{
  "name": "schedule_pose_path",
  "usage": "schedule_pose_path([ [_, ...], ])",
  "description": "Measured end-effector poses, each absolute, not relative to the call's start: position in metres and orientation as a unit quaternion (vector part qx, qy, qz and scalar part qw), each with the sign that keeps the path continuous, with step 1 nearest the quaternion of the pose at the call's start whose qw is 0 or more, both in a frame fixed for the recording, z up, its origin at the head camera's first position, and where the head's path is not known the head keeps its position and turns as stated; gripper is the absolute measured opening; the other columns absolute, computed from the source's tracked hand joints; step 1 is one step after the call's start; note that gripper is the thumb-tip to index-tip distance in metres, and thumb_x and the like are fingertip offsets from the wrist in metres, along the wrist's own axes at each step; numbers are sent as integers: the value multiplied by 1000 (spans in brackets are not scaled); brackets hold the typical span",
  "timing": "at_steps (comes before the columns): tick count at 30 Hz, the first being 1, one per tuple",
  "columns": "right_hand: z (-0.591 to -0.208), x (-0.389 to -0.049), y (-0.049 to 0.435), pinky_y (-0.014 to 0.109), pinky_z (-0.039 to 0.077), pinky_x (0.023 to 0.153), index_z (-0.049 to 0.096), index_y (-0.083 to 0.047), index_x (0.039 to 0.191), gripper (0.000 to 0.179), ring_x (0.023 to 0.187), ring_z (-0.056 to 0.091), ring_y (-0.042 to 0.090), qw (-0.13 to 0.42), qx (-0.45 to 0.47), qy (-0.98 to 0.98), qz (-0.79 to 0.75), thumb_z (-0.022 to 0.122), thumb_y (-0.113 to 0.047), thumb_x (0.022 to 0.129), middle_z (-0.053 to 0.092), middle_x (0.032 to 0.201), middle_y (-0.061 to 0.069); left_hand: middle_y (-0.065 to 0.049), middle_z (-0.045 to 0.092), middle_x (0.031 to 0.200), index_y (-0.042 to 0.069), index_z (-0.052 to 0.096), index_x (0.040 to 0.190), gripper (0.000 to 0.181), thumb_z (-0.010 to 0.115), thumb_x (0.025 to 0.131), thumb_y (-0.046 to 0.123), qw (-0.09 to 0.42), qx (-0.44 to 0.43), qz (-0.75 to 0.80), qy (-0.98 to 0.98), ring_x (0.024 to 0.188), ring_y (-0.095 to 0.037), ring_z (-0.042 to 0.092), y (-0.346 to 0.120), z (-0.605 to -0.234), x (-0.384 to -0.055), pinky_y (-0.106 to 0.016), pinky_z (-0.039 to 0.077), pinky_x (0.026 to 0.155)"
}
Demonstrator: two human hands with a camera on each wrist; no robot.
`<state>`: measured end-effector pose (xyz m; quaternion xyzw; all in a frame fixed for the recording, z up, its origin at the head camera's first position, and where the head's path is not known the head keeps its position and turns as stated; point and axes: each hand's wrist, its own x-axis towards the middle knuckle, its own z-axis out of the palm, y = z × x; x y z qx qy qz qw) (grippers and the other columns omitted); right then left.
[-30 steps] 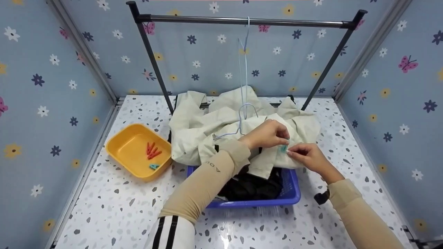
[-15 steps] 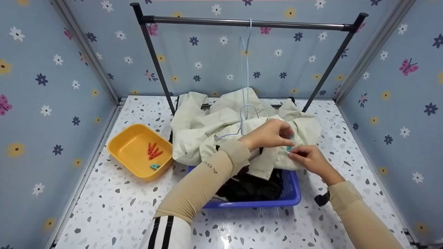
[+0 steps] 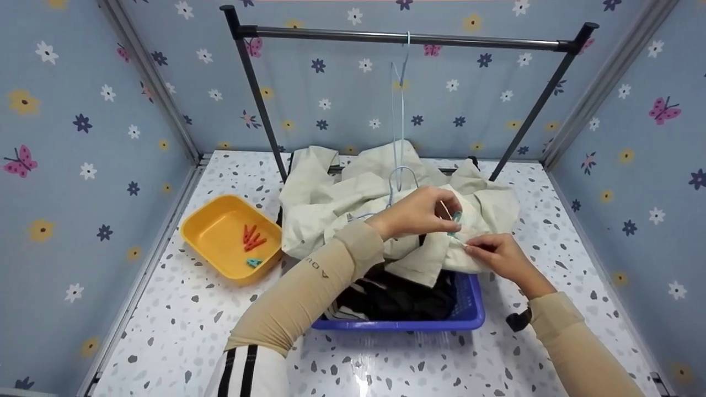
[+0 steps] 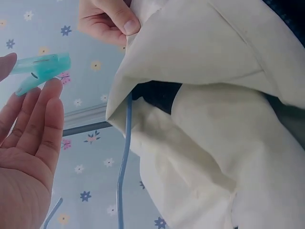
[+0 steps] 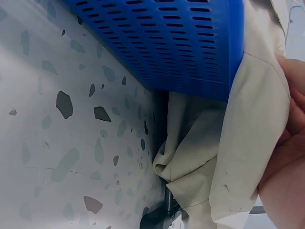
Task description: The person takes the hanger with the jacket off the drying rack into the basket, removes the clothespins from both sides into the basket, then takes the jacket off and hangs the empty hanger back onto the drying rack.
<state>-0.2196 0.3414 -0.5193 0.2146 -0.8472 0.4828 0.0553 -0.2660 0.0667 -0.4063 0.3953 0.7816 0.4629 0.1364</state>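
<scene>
While the left hand (image 3: 422,212) pinches a small teal plastic clothespin (image 3: 455,219),
the right hand (image 3: 493,255) grips the pale beige cloth garment's (image 3: 331,204) edge.

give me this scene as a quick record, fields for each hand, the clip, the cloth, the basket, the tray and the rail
left hand: pinches a teal clothespin between thumb and fingertips, beside the cloth edge
right hand: pinches the edge of the beige garment
beige garment: heaped over the blue basket, a light blue wire hanger lying in it
blue basket: on the speckled table, dark clothes inside
yellow tray: left of the basket, holds red clothespins and one teal one
rail: a second hanger hangs from it
</scene>
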Motion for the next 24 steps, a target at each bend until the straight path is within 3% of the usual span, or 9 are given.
schedule_pose_path([
  [6, -521, -218, 342, 7, 52, 79, 81, 10, 96, 7, 89, 68, -9, 60, 214, -842, 491, 77, 12, 91, 80, 97, 26, -13, 79, 111, 2, 74, 119, 26, 81, 99, 16, 138, 394, 461, 783, 98, -18, 76, 52, -401, -267, -22, 59, 89],
  [14, -524, -218, 343, 8, 51, 73, 80, 12, 94, 6, 83, 66, -8, 62, 206, -837, 503, 78, 14, 89, 82, 92, 0, -15, 79, 110, -1, 75, 121, 27, 81, 98, 12, 125, 385, 481, 777, 97, -20, 76, 26, -400, -269, -25, 61, 89],
  [24, -524, -219, 341, 7, 52, 79, 80, 13, 95, 7, 89, 68, -9, 63, 206, -836, 505, 78, 15, 88, 83, 96, 12, -14, 78, 108, -1, 75, 122, 28, 81, 98, 12, 103, 363, 499, 780, 94, -19, 76, -18, -400, -270, -29, 63, 90],
])
